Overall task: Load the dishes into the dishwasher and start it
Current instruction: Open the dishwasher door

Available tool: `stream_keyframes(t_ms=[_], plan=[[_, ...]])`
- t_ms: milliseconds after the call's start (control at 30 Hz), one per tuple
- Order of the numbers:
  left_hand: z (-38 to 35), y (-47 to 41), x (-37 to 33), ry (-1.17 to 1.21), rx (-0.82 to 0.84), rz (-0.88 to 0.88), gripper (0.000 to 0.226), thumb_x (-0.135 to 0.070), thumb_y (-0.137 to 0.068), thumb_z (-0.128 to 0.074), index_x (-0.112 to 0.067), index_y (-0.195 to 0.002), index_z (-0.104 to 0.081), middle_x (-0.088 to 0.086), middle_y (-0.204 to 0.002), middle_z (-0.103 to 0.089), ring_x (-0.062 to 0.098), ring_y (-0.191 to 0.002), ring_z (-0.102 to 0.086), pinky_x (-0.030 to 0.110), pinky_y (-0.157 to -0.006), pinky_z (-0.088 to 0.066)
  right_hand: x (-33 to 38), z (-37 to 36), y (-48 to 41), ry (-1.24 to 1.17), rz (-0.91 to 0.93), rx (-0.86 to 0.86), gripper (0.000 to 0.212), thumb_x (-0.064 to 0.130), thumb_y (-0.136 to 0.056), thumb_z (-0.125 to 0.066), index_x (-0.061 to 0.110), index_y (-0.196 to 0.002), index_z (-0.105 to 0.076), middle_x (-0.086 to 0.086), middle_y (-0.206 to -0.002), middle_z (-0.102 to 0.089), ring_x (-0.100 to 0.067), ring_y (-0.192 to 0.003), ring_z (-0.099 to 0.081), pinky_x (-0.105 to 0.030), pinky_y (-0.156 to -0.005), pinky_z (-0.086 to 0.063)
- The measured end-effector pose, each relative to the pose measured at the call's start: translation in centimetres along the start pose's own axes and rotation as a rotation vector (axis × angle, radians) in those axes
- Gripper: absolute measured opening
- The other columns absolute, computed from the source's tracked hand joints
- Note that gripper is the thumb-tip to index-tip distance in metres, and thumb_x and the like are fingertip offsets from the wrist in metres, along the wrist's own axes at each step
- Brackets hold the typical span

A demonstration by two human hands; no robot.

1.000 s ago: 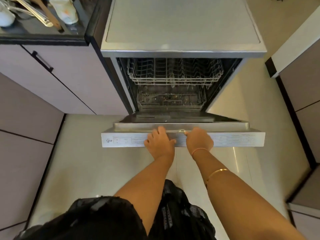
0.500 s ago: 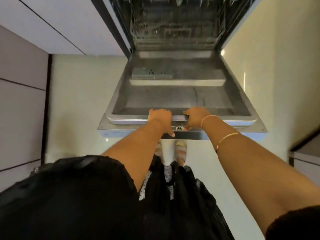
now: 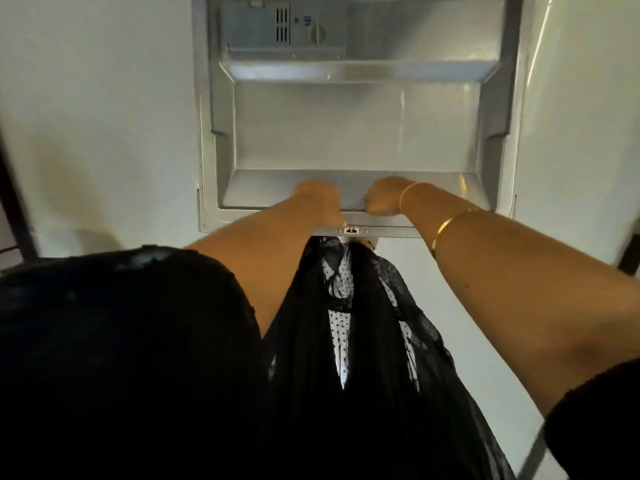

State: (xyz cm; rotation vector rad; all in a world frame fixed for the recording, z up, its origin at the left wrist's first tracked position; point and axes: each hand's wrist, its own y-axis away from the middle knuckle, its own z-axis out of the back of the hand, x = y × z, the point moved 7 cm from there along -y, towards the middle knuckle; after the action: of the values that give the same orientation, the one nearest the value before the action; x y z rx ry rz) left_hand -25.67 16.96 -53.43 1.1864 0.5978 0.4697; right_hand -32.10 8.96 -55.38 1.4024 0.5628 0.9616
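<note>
Lowered since earlier: dishwasher door (image 3: 356,133), now flat before us. Left hand (image 3: 317,199) and right hand (image 3: 381,199), fingers clamped on door's near edge. We should release gently.

The dishwasher door (image 3: 356,133) shows a brushed stainless-steel inner face, smooth with a dull sheen, and a matt grey plastic detergent dispenser (image 3: 277,29) set into its far end. On either side of the door the floor (image 3: 104,116) is pale, smooth and glossy. At the door's near edge hangs sheer black dotted cloth (image 3: 349,323), and two thin shiny gold-coloured metal bangles (image 3: 446,226) circle one wrist.
</note>
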Motion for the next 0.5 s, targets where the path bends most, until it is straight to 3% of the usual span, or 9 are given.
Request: stream_keyframes(t_ms=[67, 133, 200, 300, 333, 433, 500], plan=[[-1.9, -2.3, 0.4, -0.019, 0.036, 0.007, 0.033, -0.035, -0.087, -0.058, -0.008, -0.106, -0.063, 0.002, -0.077, -0.054, 0.022, -0.081, -0.054, 0.029, -0.069, -0.040, -0.2, -1.4, -2.4, 0.023, -0.008, 0.033, 0.039, 0.024, -0.096, -0.040, 0.008, -0.128, -0.052, -0.013, -0.128, -0.055, -0.027, -0.112, -0.053, -0.032, -0.090, -0.043], [-3.6, -4.4, 0.8, -0.032, 0.048, 0.024, 0.029, -0.025, -0.086, -0.055, -0.010, -0.110, -0.061, 0.000, -0.076, -0.051, 0.020, -0.078, -0.052, 0.030, -0.067, -0.040, -0.3, -2.6, -4.7, 0.035, -0.023, 0.038, 0.038, 0.023, -0.094, -0.041, 0.008, -0.127, -0.053, -0.013, -0.127, -0.055, -0.026, -0.102, -0.054, -0.031, -0.082, -0.043], [-5.0, -6.1, 1.0, -0.053, 0.056, 0.013, 0.039, -0.025, -0.087, -0.052, -0.012, -0.123, -0.053, 0.002, -0.096, -0.056, 0.021, -0.086, -0.051, 0.031, -0.071, -0.039, -0.6, -3.8, -6.8, 0.035, -0.053, 0.034, 0.045, 0.020, -0.093, -0.044, 0.008, -0.136, -0.043, -0.015, -0.139, -0.042, -0.029, -0.109, -0.053, -0.035, -0.087, -0.043], [-6.2, -8.1, 1.0, -0.053, 0.047, -0.005, 0.050, -0.024, -0.087, -0.050, -0.009, -0.134, -0.043, 0.008, -0.125, -0.052, 0.026, -0.104, -0.054, 0.035, -0.081, -0.041, -1.0, -5.0, -8.8, 0.031, -0.108, 0.023, 0.065, 0.018, -0.092, -0.046, 0.010, -0.149, -0.016, -0.014, -0.156, -0.005, -0.038, -0.128, -0.041, -0.041, -0.100, -0.040], [-6.2, -8.7, 1.0, -0.062, 0.041, -0.005, 0.044, -0.022, -0.086, -0.051, -0.008, -0.128, -0.049, 0.008, -0.120, -0.056, 0.025, -0.099, -0.055, 0.035, -0.079, -0.043, -1.1, -5.1, -9.1, 0.052, -0.124, 0.013, 0.069, 0.020, -0.092, -0.046, 0.009, -0.150, -0.010, -0.014, -0.157, 0.002, -0.039, -0.132, -0.037, -0.043, -0.103, -0.039], [-5.1, -9.6, 0.8, -0.072, 0.031, 0.026, 0.017, -0.019, -0.082, -0.057, -0.007, -0.093, -0.062, 0.002, -0.073, -0.055, 0.019, -0.068, -0.051, 0.030, -0.068, -0.042, -0.3, -5.5, -9.5, 0.100, -0.171, 0.025, 0.077, 0.025, -0.092, -0.049, 0.007, -0.150, -0.002, -0.015, -0.157, 0.011, -0.038, -0.141, -0.017, -0.045, -0.111, -0.031], [-4.2, -9.4, 0.2, -0.104, 0.090, 0.014, 0.015, -0.024, -0.084, -0.057, -0.011, -0.090, -0.058, 0.002, -0.069, -0.049, 0.022, -0.076, -0.052, 0.034, -0.077, -0.043, 0.3, -6.1, -9.5, 0.109, -0.191, 0.078, 0.079, 0.028, -0.092, -0.049, 0.011, -0.150, 0.003, -0.016, -0.155, 0.017, -0.040, -0.143, -0.005, -0.049, -0.115, -0.022]])
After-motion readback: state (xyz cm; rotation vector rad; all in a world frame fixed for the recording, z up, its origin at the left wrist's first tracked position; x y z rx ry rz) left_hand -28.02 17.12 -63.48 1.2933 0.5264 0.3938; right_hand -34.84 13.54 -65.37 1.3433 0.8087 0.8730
